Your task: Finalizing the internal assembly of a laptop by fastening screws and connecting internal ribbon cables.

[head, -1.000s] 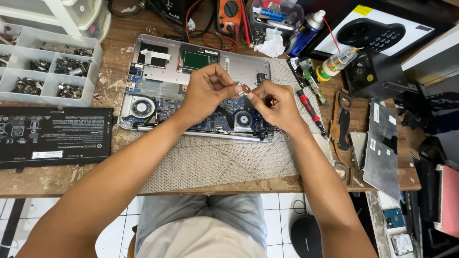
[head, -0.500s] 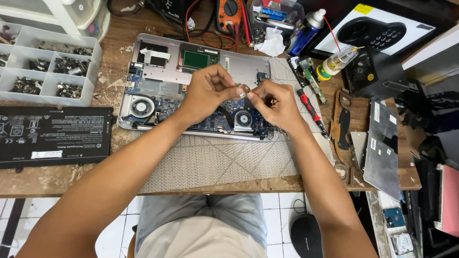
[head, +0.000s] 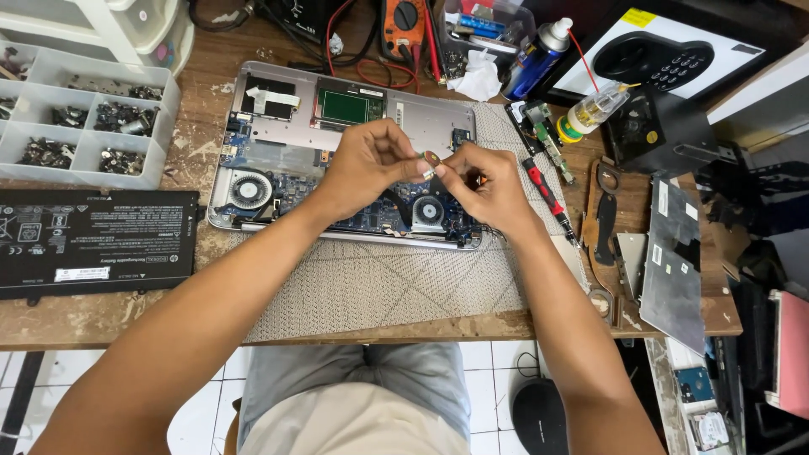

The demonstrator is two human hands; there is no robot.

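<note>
Pinching a tiny metal part [head: 429,173] between thumb and forefinger, the left hand [head: 366,173] steadies it above the opened laptop [head: 278,135]. Just beside those fingertips, the right hand [head: 489,187] closes on a small tool whose tip meets the part, keeping both steady.

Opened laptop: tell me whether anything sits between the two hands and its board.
Nothing visible does. The left hand and right hand hover together directly over the opened laptop, pinching something small I cannot identify; only the hands themselves cover the board beneath them.
</note>
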